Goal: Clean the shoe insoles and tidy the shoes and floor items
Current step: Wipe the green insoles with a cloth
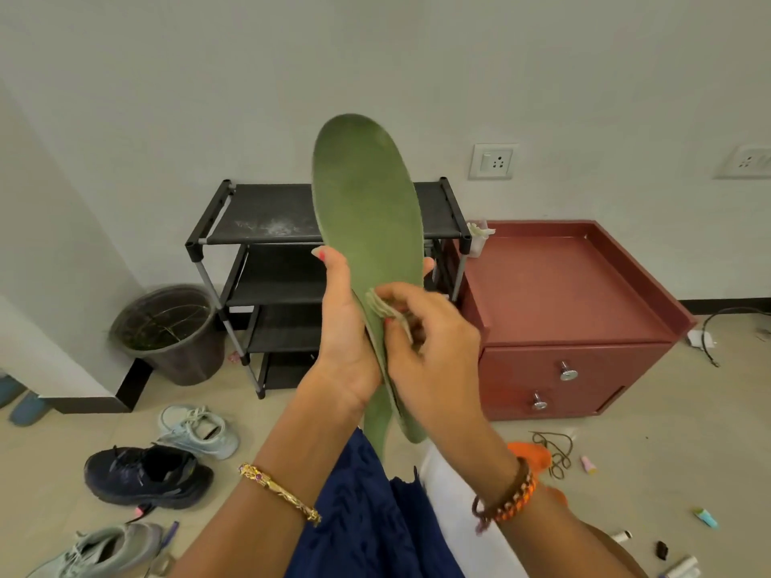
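Tiled floor [626,473] strewn with sneakers, black shoe rack [267,252] against white wall.
Green insole [367,210] held upright before the rack, left hand [346,327] clasped round its middle; right hand [429,340] pinching what looks like a small cloth [386,308] against its lower part.

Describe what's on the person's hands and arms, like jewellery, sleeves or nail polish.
Both forearms are bare, with no sleeves in view. The left wrist carries a slim gold bangle with ornate detailing. The right wrist wears a braided orange and brown band. The left hand has pink-red polish on the thumbnail, and a fingernail on the right hand shows the same colour.
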